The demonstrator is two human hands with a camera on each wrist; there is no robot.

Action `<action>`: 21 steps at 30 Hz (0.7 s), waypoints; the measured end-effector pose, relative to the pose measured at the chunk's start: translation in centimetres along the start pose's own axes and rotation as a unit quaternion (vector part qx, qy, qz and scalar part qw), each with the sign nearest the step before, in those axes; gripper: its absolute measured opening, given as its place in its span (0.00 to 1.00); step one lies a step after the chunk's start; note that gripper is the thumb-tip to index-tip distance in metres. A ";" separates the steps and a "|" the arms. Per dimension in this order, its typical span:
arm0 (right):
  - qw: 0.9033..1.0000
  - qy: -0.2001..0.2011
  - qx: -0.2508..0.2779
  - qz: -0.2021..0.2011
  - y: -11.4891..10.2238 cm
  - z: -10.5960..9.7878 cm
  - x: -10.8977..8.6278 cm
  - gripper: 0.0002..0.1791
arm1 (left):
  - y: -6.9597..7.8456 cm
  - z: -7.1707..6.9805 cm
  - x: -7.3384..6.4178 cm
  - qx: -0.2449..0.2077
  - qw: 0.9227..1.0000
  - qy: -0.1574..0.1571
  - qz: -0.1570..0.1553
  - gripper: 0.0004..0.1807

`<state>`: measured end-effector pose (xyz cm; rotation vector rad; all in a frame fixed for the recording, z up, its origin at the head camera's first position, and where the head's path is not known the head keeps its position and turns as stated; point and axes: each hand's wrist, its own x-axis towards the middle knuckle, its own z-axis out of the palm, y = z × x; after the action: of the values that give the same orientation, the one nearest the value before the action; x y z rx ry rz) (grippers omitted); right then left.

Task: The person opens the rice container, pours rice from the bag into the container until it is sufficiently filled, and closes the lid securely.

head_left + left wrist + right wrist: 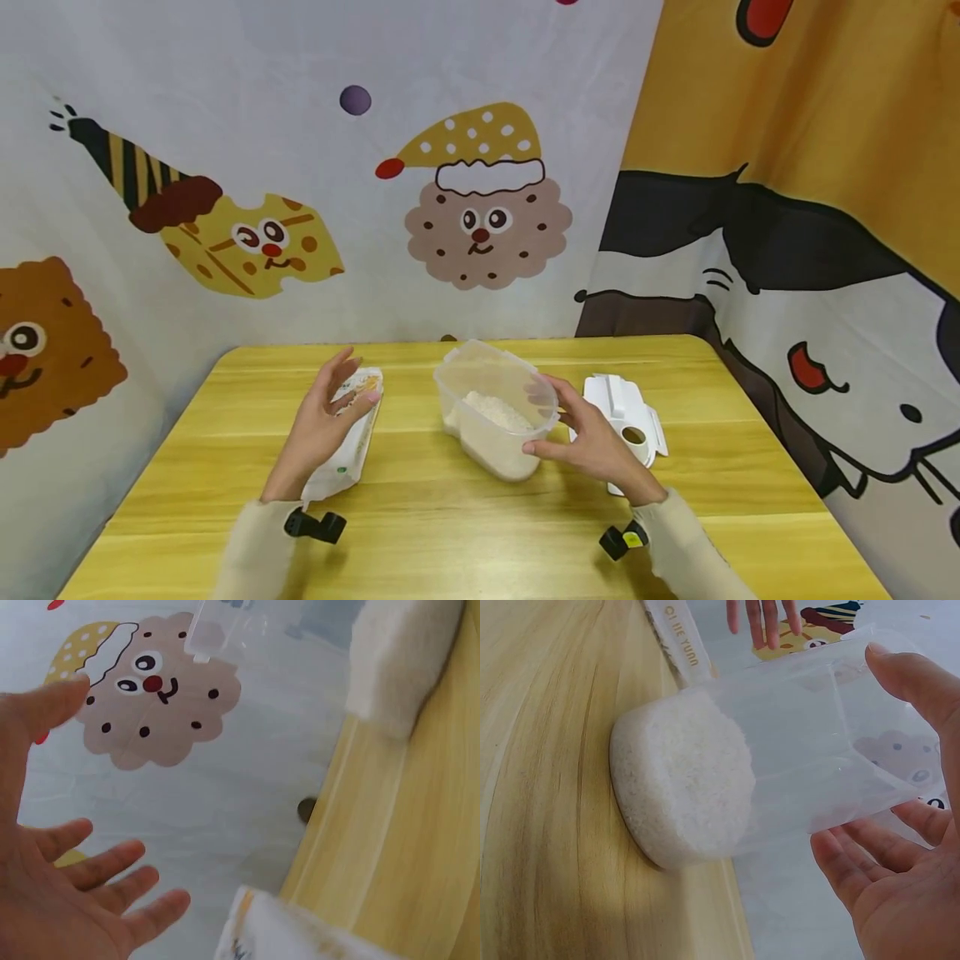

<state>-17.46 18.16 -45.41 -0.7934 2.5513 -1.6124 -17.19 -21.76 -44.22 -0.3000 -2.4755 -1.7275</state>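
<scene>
A clear plastic container (480,437) with white rice (694,769) in its lower part stands on the table, its top uncovered. My right hand (588,437) grips its right side near the rim, thumb on one side and fingers on the other. My left hand (326,421) is apart from the container, fingers spread and slightly bent, with nothing held. Close by that hand lies a white printed bag (352,454), partly hidden behind it in the head view. The left wrist view also catches the bag's edge (262,926) below the spread fingers.
To the right of the container, a white plastic lid (618,400) with a round hole lies on the wooden table (442,533), partly behind my right hand. A cartoon-printed cloth (300,167) hangs along the table's back and sides.
</scene>
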 end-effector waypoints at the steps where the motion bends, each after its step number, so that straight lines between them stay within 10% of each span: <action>1: 1.000 0.000 0.001 0.000 0.0 0.0 0.0 0.49 | -0.1 0.3 0.1 -0.020 1.000 -0.008 0.003 0.43; 21: 1.000 -0.002 0.004 -0.006 0.6 0.0 0.0 0.48 | -0.9 6.6 1.9 -0.221 0.970 -0.092 0.032 0.49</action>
<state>-17.73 18.39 -45.93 -0.8114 2.5395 -1.6215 -19.11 -15.64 -46.96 -0.5969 -2.1297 -2.3046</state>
